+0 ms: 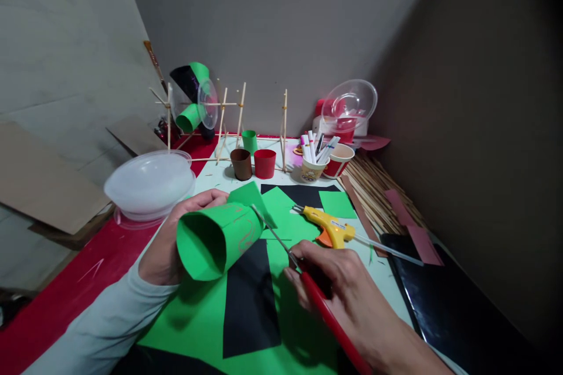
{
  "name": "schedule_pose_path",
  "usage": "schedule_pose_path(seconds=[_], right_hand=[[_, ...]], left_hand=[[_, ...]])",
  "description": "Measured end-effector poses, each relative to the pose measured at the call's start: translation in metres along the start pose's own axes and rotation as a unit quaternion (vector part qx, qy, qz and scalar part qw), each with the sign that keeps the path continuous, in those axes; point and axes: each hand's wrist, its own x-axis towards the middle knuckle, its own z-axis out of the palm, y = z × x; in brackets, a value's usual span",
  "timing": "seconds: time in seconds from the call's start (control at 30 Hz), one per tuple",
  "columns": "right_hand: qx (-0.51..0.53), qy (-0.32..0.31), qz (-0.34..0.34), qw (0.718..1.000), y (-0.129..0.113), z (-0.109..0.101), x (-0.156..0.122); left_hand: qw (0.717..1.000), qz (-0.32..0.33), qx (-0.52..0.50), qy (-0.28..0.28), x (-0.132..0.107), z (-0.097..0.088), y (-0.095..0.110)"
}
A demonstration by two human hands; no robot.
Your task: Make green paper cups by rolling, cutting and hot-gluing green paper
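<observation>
My left hand (162,246) is wrapped round a green paper tube (240,234), whose wide open end faces me. A flat green paper piece (250,196) sits at the tube's far end, and orange-brown marks run along the tube's side. In my right hand (338,281) is a pair of red-handled scissors (325,310). The thin metal blades reach to the green paper at the tube's narrow end; whether they are cutting into it I cannot tell. Under both hands lie a green sheet (189,319) and a black paper strip (250,304).
A yellow glue gun (328,225) lies beyond my right hand. Brown (241,165) and red paper cups (264,164) stand behind, near stick frames (284,129) and a marker cup (313,170). Plastic bowls (147,181) sit left; wooden sticks (378,193) and a black folder (444,299) lie right.
</observation>
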Motion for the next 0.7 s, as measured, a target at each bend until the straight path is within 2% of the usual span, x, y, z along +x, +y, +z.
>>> schedule_pose_path(seconds=[0.17, 0.37, 0.47, 0.57, 0.7], right_hand=[[0.002, 0.050, -0.003, 0.999, 0.003, 0.001, 0.006], [0.009, 0.071, 0.004, 0.997, 0.006, 0.002, 0.008], [0.019, 0.061, 0.034, 0.997, 0.003, 0.000, 0.008], [0.051, 0.021, 0.086, 0.995, -0.002, -0.003, 0.007], [0.036, -0.017, 0.094, 0.995, -0.007, -0.008, 0.006]], left_hand=[[0.999, -0.016, -0.045, 0.016, -0.014, 0.014, 0.003], [0.991, -0.015, -0.115, -0.061, -0.025, 0.026, 0.007], [0.994, -0.020, -0.092, -0.062, -0.026, 0.027, 0.007], [0.995, -0.010, -0.088, -0.053, -0.026, 0.027, 0.006], [0.993, -0.024, -0.088, -0.070, -0.028, 0.025, 0.005]])
